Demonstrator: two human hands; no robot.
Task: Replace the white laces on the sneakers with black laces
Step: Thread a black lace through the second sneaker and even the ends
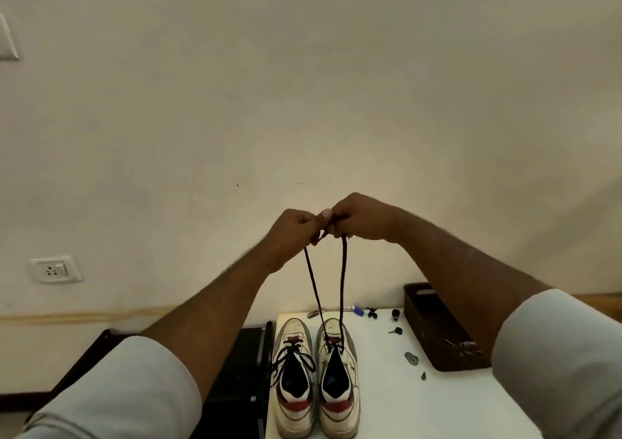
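No writing is readable. The black lace (342, 280) rises in two taut strands from the right sneaker (339, 381), white with red heel, beside the left sneaker (294, 381) on the table (437, 411). Above the sneakers, the left hand (292, 233) and right hand (363, 218) each pinch one lace end, knuckles touching.

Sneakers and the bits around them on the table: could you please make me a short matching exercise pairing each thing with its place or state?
Things:
1. left sneaker
2. right sneaker
3. dark tray
4. wall socket

States:
A. lace ends pulled up, pinched in both hands
B. black lace lying loose over its sides
C. on the wall, far left
D. at the table's right side

Pairs: 1-B, 2-A, 3-D, 4-C
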